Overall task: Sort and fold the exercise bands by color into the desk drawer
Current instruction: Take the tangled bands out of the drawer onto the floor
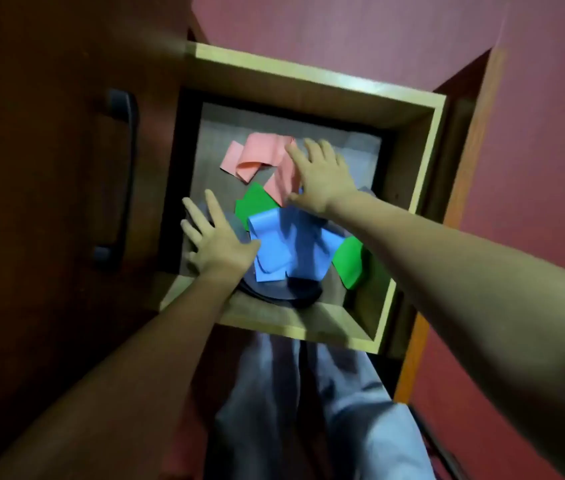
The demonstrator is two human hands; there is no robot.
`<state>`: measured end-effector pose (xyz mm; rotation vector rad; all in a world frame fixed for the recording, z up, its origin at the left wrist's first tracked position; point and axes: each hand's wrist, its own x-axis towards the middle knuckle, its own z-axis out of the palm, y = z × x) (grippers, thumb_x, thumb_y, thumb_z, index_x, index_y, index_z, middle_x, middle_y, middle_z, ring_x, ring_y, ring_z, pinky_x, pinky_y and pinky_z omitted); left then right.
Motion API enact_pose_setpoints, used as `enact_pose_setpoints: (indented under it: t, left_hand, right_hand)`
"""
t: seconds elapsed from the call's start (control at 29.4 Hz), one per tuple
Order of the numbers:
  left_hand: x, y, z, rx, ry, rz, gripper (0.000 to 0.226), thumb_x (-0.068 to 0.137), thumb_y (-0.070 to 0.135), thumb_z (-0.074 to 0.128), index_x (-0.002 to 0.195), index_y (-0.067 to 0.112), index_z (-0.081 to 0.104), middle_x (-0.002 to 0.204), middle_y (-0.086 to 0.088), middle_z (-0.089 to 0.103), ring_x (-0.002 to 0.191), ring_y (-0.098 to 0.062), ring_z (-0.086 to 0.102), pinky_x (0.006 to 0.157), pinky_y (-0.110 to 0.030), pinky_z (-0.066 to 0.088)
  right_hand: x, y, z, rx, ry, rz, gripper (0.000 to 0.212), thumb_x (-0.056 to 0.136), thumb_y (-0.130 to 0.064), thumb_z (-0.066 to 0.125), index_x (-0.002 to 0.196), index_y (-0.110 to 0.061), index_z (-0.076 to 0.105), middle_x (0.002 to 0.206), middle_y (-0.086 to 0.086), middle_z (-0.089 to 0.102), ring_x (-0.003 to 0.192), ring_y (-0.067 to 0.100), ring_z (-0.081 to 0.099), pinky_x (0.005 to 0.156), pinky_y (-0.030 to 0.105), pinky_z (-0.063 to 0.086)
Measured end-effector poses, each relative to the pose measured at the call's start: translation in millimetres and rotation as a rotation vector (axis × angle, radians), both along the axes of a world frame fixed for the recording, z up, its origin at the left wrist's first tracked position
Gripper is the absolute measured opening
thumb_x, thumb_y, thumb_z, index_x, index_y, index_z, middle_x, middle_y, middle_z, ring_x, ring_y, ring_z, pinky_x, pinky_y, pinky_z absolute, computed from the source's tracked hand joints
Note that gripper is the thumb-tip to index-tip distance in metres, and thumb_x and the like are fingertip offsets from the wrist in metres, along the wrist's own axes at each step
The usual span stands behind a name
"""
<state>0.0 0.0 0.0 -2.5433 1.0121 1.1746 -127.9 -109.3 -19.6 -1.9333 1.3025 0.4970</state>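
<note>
An open wooden desk drawer (312, 79) holds a loose heap of exercise bands. A pink band (260, 157) lies crumpled at the far side. A green band (255, 202) shows in the middle and again as a green end (350, 261) at the near right. A blue band (284, 247) lies on top near the front, over a dark grey band (281, 294). My right hand (322, 178) reaches over the pink band with fingers spread and straight, touching its right edge. My left hand (211, 240) lies flat with spread fingers on the drawer's left side, its thumb against the blue band.
The dark wooden drawer front with a black handle (121, 181) stands at the left. A wooden frame edge (461, 209) runs down the right beside a red wall. My legs in light grey trousers (309, 410) are below the drawer's near wall.
</note>
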Motion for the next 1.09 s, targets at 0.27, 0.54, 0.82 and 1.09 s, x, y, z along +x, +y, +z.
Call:
enact_pose_setpoints:
  t: [0.27, 0.54, 0.82, 1.09]
  left_hand:
    - [15.5, 12.0, -38.7, -0.065, 0.072, 0.131, 0.083, 0.079, 0.005, 0.063, 0.146, 0.021, 0.017, 0.155, -0.014, -0.011, 0.137, -0.040, 0.021, 0.106, -0.036, 0.028]
    - [24.8, 4.7, -34.1, -0.292, 0.125, 0.390, 0.048, 0.076, -0.014, 0.046, 0.123, -0.002, 0.049, 0.122, -0.016, 0.046, 0.106, -0.026, 0.050, 0.078, -0.012, 0.041]
    - [-7.9, -18.3, -29.5, -0.278, 0.385, 0.605, 0.046, 0.073, -0.011, 0.048, 0.118, -0.001, 0.052, 0.095, -0.005, 0.055, 0.092, -0.023, 0.055, 0.063, -0.021, 0.043]
    - [-21.6, 7.4, -34.8, -0.118, 0.083, -0.046, 0.105, 0.069, 0.027, 0.075, 0.147, 0.025, 0.006, 0.156, -0.009, -0.004, 0.138, -0.032, 0.019, 0.108, -0.044, 0.025]
  right_hand:
    - [17.8, -25.2, -43.2, -0.106, 0.094, 0.435, 0.093, 0.075, -0.042, 0.065, 0.145, -0.022, 0.007, 0.156, 0.011, 0.000, 0.142, 0.033, 0.003, 0.107, 0.064, 0.012]
    - [-29.2, -14.7, -29.1, -0.155, 0.014, 0.416, 0.029, 0.085, -0.018, 0.051, 0.113, -0.011, 0.052, 0.118, 0.017, 0.059, 0.115, 0.033, 0.047, 0.096, 0.039, 0.028]
    - [-65.7, -6.6, -18.7, 0.041, 0.187, -0.020, 0.058, 0.083, -0.035, 0.054, 0.131, -0.009, 0.034, 0.144, 0.018, 0.021, 0.135, 0.035, 0.018, 0.106, 0.050, 0.026]
    - [-47.3, 68.1, -18.8, 0.271, 0.135, -0.218, 0.104, 0.072, -0.044, 0.070, 0.145, -0.023, -0.002, 0.156, 0.003, -0.014, 0.143, 0.031, -0.009, 0.107, 0.061, 0.018]
